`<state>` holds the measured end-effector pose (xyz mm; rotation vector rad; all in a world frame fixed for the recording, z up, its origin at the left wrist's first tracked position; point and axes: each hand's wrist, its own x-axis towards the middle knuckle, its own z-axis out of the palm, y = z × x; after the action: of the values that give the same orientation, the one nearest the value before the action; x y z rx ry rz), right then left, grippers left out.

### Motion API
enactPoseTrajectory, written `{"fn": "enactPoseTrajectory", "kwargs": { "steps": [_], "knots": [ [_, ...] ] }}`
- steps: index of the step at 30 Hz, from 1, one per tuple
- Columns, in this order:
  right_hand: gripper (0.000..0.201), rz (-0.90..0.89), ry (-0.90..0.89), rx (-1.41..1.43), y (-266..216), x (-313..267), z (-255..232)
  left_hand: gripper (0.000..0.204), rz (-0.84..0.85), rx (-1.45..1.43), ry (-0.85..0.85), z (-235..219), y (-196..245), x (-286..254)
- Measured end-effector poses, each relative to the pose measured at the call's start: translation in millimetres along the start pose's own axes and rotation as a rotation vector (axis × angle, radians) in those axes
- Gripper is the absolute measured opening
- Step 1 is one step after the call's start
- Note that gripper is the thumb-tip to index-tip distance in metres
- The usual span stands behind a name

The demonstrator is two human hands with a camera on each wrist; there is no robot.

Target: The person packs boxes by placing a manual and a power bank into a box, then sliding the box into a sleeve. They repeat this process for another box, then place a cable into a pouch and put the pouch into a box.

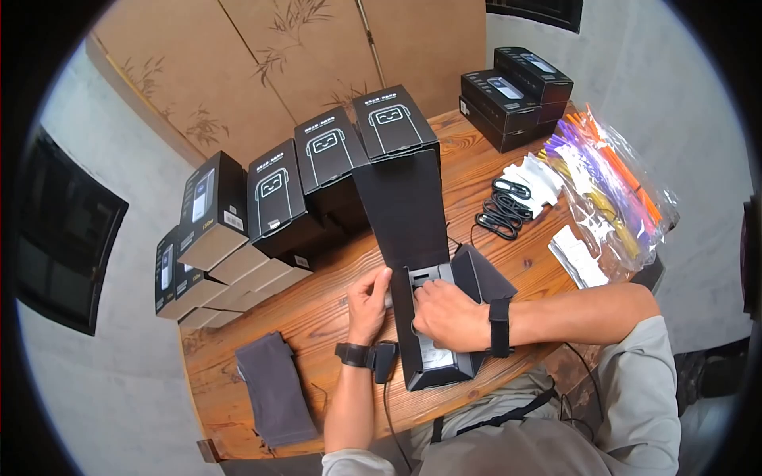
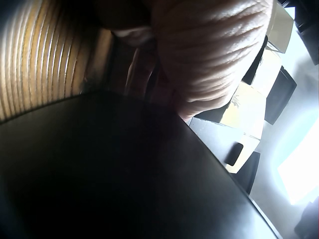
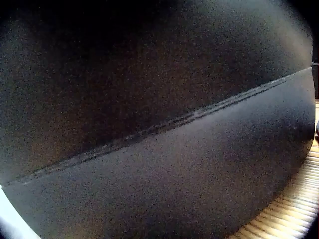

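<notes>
An open black box [image 1: 406,349] lies on the wooden table in front of the person, its lid [image 1: 405,210] raised at the far end. Inside is a pale grey insert [image 1: 437,356]. The right hand [image 1: 452,315] reaches into the box with bent fingers; what its fingertips touch is hidden. Along the box's left side is the left hand [image 1: 368,305], fingers curled and thumb up; whether it holds anything cannot be seen. In the left wrist view the left hand's skin [image 2: 214,50] shows beside a dark box surface [image 2: 99,169]. Dark box panels [image 3: 164,174] fill the right wrist view.
Black boxes [image 1: 274,190] stand in a row at the back left, with more boxes [image 1: 516,95] at the back right. Black cables [image 1: 504,210], white papers [image 1: 578,255] and a plastic bag of coloured strips [image 1: 615,186] lie right. A grey cloth [image 1: 275,389] lies front left.
</notes>
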<state>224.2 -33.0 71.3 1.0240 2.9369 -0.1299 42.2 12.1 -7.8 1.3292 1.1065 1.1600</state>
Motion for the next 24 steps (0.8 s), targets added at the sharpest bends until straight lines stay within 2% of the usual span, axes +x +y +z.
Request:
{"fn": "enactPoseTrajectory", "kwargs": {
  "steps": [6, 12, 24],
  "knots": [
    [0.024, -0.025, -0.019, -0.01, 2, 2, 3, 0.023, -0.007, -0.011, 0.006, 1, -1, 1],
    [0.012, -0.021, 0.08, -0.055, 2, 1, 9, 0.024, 0.026, -0.013, -0.003, 0, -1, 1],
    [0.016, -0.055, 0.108, -0.022, 6, -3, 14, 0.023, 0.015, -0.012, -0.003, 1, 1, 0]
  ]
}}
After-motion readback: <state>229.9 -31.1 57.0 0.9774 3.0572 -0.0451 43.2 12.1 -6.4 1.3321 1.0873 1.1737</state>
